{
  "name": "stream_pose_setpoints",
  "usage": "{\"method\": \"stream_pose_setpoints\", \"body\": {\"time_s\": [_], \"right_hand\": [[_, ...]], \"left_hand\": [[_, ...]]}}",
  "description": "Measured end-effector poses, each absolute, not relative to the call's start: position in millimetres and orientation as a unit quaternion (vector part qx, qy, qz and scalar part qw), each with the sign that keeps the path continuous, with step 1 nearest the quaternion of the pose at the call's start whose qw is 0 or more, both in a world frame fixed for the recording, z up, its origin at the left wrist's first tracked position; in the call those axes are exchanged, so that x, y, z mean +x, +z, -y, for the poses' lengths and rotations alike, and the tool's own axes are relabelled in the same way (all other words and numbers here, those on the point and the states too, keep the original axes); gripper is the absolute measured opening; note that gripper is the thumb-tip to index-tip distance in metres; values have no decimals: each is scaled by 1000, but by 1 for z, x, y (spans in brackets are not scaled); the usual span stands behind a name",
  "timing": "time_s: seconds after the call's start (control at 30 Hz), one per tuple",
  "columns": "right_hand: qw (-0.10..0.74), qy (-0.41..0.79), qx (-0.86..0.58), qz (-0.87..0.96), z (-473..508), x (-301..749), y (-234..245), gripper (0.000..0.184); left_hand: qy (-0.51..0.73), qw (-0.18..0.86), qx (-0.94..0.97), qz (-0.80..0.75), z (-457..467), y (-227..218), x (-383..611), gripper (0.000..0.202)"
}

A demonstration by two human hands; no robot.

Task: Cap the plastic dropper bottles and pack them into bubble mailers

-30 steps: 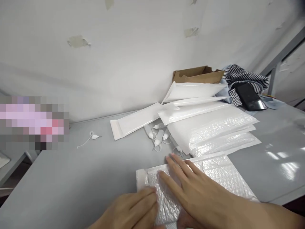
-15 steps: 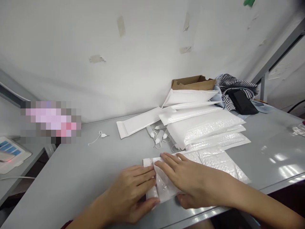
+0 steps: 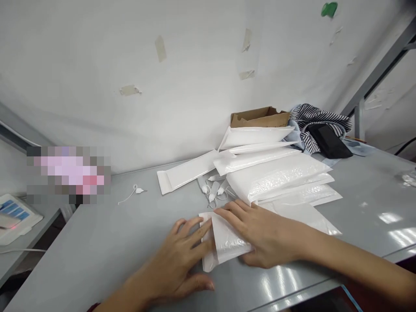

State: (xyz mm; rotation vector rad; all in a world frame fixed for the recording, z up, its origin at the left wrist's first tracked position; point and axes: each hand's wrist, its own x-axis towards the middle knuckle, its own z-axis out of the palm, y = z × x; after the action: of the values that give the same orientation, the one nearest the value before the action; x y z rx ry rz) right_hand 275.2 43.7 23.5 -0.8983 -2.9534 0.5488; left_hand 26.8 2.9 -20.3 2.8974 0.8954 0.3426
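Note:
A white padded envelope (image 3: pixel 232 240) lies at the front of the table, with its folded flap end toward the left. My left hand (image 3: pixel 183 255) is open, fingers spread, its fingertips touching that end and its thumb stretched away from it. Over the envelope's middle lies my right hand (image 3: pixel 260 232), fingers across the top and thumb at the near edge, gripping it. Just beyond are several small white bottles (image 3: pixel 212 190) with thin cords on their caps. The envelope's right part is hidden under my right forearm.
A pile of white padded envelopes (image 3: pixel 279 173) stands behind my right hand. Another long envelope (image 3: pixel 191 171) lies to its left. A capped nozzle (image 3: pixel 139 190) with a cord sits farther left. At the back are a cardboard box (image 3: pixel 260 117), striped cloth (image 3: pixel 308 119) and black pouch (image 3: pixel 329 141).
My left fingers have spread and the left thumb has come away from the envelope's end. My right hand has shifted slightly up. The view has tilted a little.

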Motion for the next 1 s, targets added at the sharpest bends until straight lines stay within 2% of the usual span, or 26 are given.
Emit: {"method": "stream_pose_setpoints", "body": {"time_s": [0.1, 0.17, 0.27, 0.47, 0.73, 0.83, 0.9, 1.0], "right_hand": [[30, 161, -308, 937, -36, 271, 18, 74], [49, 156, -316, 935, -33, 268, 15, 67], [63, 145, -326, 932, -32, 265, 13, 55], [63, 143, -336, 929, -34, 264, 9, 47], [76, 141, -338, 927, -35, 265, 8, 46], [84, 144, -345, 924, -36, 264, 5, 46], [87, 149, -347, 922, -36, 263, 3, 47], [89, 157, -337, 924, -36, 260, 1, 49]], "left_hand": [[267, 44, 903, -335, -17, -17, 23, 34], [303, 73, 846, -432, -32, -11, 29, 27], [216, 128, 780, -573, -56, -2, 49, 27], [134, 183, 735, -638, -85, -1, 78, 23], [137, 276, 732, -608, -63, 34, 24, 26], [94, 386, 738, -546, -51, 47, -2, 23], [41, 435, 733, -521, -44, 46, -7, 21], [27, 434, 737, -517, -33, 37, 8, 18]]}}
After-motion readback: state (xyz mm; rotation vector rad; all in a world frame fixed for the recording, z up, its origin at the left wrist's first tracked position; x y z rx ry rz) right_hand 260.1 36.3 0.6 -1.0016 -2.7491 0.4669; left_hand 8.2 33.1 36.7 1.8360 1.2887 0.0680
